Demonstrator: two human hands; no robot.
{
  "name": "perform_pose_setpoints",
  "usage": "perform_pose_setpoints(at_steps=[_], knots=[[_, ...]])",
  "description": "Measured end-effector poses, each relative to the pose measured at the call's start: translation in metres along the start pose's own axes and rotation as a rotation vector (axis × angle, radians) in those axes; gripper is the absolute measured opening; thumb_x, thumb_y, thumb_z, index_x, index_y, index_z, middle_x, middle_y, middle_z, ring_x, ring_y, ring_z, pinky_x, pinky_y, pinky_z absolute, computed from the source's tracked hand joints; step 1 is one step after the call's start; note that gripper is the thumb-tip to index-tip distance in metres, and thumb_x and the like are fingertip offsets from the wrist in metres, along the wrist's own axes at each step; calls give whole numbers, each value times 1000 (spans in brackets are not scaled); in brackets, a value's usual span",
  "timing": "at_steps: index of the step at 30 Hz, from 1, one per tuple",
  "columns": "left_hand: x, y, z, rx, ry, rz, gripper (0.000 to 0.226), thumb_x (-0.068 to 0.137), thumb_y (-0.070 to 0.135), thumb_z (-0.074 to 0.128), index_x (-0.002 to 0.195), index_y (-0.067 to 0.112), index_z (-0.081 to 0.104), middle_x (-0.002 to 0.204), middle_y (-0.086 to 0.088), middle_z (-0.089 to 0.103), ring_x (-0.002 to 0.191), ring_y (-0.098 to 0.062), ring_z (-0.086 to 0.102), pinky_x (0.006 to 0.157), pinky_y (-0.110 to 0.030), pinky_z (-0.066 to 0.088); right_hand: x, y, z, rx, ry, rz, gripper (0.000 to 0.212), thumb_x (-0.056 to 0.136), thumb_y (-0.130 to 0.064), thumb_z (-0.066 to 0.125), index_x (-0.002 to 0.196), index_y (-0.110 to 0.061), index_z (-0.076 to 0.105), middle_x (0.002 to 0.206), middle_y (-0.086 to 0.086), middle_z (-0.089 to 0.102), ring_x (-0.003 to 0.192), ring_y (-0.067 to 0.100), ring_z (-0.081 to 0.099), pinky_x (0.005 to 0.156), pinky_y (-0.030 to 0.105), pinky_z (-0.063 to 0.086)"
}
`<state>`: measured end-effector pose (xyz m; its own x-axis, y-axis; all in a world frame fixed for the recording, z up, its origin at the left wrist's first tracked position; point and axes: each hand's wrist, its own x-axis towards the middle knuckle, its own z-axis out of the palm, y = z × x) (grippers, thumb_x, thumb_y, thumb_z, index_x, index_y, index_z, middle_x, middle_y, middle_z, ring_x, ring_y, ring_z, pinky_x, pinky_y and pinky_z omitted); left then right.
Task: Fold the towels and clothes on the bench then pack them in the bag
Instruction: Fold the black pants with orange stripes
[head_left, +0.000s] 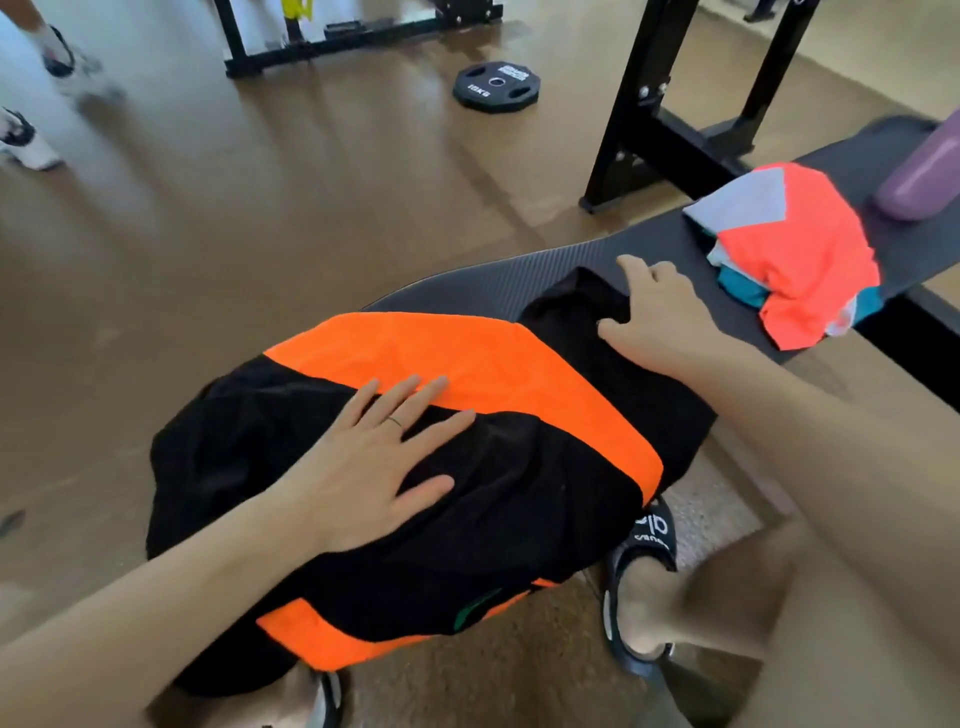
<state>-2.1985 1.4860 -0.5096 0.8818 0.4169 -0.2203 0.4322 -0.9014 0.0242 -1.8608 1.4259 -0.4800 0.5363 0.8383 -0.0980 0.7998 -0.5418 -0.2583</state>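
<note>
Both hands rest on a black-and-orange garment (467, 441) spread over the near end of the padded table (519, 275), its long axis running from lower left to upper right. Under the flat, spread left hand (363, 462) lies its middle; the right hand (660, 317) grips the far black end. Beyond the right hand sits a folded coral-and-teal pile (800, 254).

The left hand (363, 457) lies flat, palm down, fingers straight and spread, thumb out to the side, a thin ring on one finger; its bare forearm runs back toward the lower left corner. The right hand (657, 317) reaches farther along the bench, palm down, fingers bent at the knuckles with tips pressing down, forearm bare.
</note>
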Motion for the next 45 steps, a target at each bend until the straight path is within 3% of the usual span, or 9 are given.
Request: perform_pose_setpoints(at_steps=[3,6,12,16,19,22,25,34,45], knots=[[12,8,16,-27,17,-30,63,97,71,2,156,53,-7,168,8,-16,156,-19,-15,126,-48,-5,-21,33,-19,31,-142,198,85,79,-52,70,143,-10,32,134,17,47,120,36,52,87,43,50],[13,8,21,-51,40,-75,65,95,73,0,157,53,3,170,8,-7,156,-19,-9,126,-49,0,-44,54,-33,142,-433,269,65,58,-58,74,94,-11,50,84,8,61,73,24,61,58,31,47],[12,8,20,-78,15,-124,68,90,78,-6,154,57,1,169,12,-10,156,-16,-11,125,-51,-2,-62,67,-4,16,-292,80,33,89,-32,68,70,-8,56,61,3,60,60,23,61,72,34,56],[7,1,20,-137,24,-206,74,81,83,-14,151,62,-1,168,17,-14,154,-11,-18,124,-52,-7,-55,73,-3,67,-294,84,19,97,-28,60,84,-15,57,73,4,69,58,14,64,68,32,56],[1,-5,20,-151,15,-244,75,80,85,-13,150,64,0,166,20,-15,153,-9,-20,124,-51,-8,-43,61,-1,53,-230,3,19,98,-34,58,91,-18,53,100,7,63,84,21,62,68,32,44],[-1,-10,19,-158,0,-295,70,82,84,-4,149,65,2,166,21,-15,153,-8,-19,124,-51,-8,-34,32,14,37,-186,-101,45,99,-47,53,129,-13,50,132,12,44,119,30,47,95,41,43],[-7,-19,20,-162,-23,-365,69,83,83,-1,149,66,3,166,22,-16,152,-7,-20,124,-51,-8,-32,3,44,-139,-192,-240,84,98,-67,29,159,-11,14,164,15,12,152,34,9,124,48,13],[-18,-12,11,-132,-40,-499,85,79,81,-7,157,50,2,169,7,-13,155,-17,-15,125,-48,-4,27,-29,66,-207,-100,-516,85,96,-72,18,162,-21,6,169,5,5,156,20,-2,127,40,-1],[38,48,-7,-54,0,-84,77,88,80,7,155,49,-16,167,7,-24,153,-15,-23,125,-47,-8,-29,-42,52,-23,108,-457,61,105,-45,36,155,-10,35,160,13,36,151,28,26,124,41,21]])
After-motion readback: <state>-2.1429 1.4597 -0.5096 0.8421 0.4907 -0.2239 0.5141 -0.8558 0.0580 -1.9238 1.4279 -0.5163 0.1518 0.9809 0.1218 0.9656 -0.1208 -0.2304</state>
